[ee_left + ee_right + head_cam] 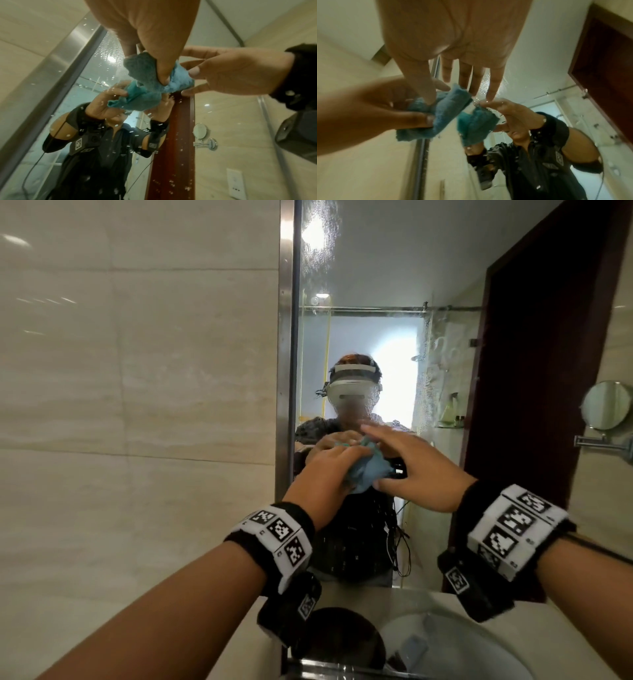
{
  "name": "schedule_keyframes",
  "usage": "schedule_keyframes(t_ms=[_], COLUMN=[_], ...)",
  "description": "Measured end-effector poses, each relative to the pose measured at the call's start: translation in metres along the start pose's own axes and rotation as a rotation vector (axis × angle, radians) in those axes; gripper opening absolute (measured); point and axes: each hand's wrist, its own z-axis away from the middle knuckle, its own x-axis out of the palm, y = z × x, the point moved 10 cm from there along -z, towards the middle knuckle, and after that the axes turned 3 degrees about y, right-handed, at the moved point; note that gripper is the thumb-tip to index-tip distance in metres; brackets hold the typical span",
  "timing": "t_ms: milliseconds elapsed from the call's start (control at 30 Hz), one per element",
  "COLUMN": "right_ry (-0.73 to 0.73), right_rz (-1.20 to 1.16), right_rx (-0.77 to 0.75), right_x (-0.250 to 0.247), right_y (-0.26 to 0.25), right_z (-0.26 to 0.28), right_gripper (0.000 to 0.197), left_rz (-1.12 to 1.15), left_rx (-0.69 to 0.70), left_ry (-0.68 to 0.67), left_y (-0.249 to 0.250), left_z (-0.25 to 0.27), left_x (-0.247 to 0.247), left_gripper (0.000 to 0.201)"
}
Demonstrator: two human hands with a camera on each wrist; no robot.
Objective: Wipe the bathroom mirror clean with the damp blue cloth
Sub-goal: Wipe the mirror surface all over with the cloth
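The damp blue cloth [368, 470] is bunched up just in front of the bathroom mirror [376, 268], whose glass carries water droplets and streaks. My left hand [329, 470] grips the cloth from the left, thumb and fingers curled round it [149, 73]. To its right my right hand [411, 460] has straight, spread fingers, and its thumb presses into the cloth [447, 108]. In the right wrist view the four fingers [464, 75] point at the mirror [513, 81]. Both hands and the cloth are reflected in the mirror [96, 67].
A steel frame [286, 337] edges the mirror on the left, against beige wall tiles. Below are a white sink basin [462, 645] and a dark round object [342, 635] on the counter. A round shaving mirror [606, 409] on an arm sticks out from the right wall.
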Motion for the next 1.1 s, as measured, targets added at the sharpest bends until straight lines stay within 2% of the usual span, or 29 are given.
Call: schedule_keyframes(t_ms=[100,200,300,367,500,633,767,900,1033,1100], right_ry=[0.037,0.103,0.133,0.179,0.277,0.301,0.327,0.242,-0.072,-0.180], right_rz=[-0.172,-0.125,-0.042,-0.044,-0.059,-0.052,-0.108,-0.131,-0.129,-0.127], right_rx=[0.074,0.189,0.226,0.235,0.211,0.212,0.215,0.220,0.216,0.187], right_x=[-0.001,-0.013,-0.019,-0.025,-0.034,-0.037,-0.042,-0.034,-0.007,0.001], right_y=[0.004,0.016,0.020,0.023,0.020,0.017,0.016,0.015,0.010,0.007], right_z=[0.008,0.015,0.023,0.030,0.039,0.043,0.044,0.043,0.046,0.051], right_gripper=[0.051,0.040,0.019,0.017,0.021,0.015,0.016,0.034,0.047,0.045], left_rz=[0.136,0.137,0.133,0.177,0.169,0.094,0.126,0.058,0.036,0.052], left_rx=[-0.094,-0.096,-0.096,-0.138,-0.203,-0.286,-0.320,-0.350,-0.319,-0.306], left_ry=[-0.055,-0.017,0.029,0.013,-0.141,-0.327,-0.289,-0.214,-0.137,-0.121], left_y=[0.002,0.002,0.001,-0.002,-0.004,-0.013,-0.016,-0.023,-0.024,-0.023], left_z=[0.000,0.002,0.005,0.008,0.017,0.029,0.029,0.029,0.027,0.025], left_x=[0.006,0.003,-0.003,-0.003,0.009,0.024,0.015,-0.001,-0.014,-0.019], left_gripper=[0.039,0.026,0.029,0.033,0.045,0.036,0.021,0.012,0.007,0.009])
